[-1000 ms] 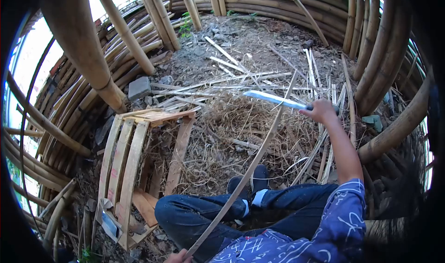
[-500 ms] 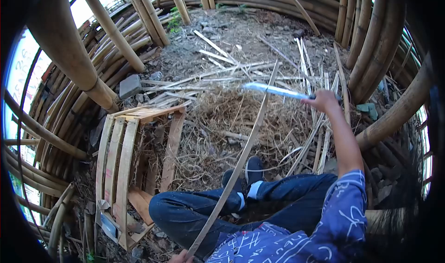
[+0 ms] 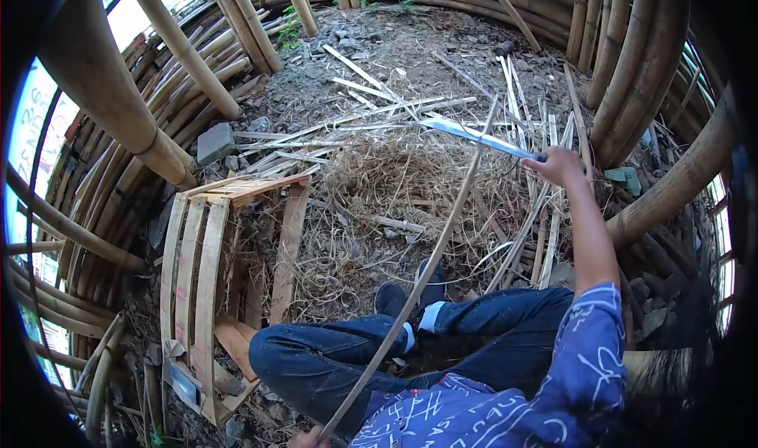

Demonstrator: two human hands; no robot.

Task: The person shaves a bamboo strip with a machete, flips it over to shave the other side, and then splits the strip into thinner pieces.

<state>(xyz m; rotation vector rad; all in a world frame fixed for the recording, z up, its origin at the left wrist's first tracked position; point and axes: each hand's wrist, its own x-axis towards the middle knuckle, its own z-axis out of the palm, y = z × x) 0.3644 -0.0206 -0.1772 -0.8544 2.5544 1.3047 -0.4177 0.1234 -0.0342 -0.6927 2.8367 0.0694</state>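
A long bamboo strip [image 3: 410, 299] slants up from the lower left across my legs, its far end in front of me. At the bottom edge of the view my left hand [image 3: 309, 438] grips its near end, partly cut off by the frame. My right hand [image 3: 557, 166], out to the right, is closed round the dark handle of a long-bladed knife [image 3: 483, 138]. The blade points left and crosses the strip close to its far end. A heap of curly bamboo shavings [image 3: 395, 176] covers the ground below the blade.
A slatted wooden crate [image 3: 212, 266] lies on its side at my left. Loose split strips [image 3: 359, 116] are scattered beyond the shavings, near a grey block [image 3: 215, 143]. Thick bamboo poles [image 3: 643, 73] stand on both sides, with stacked bamboo behind. My shoes [image 3: 430, 282] rest at the heap's edge.
The bamboo strip's far end has shifted right and now shows a narrower side. The knife blade has tilted, its tip a little higher and further right. Both hands keep their hold.
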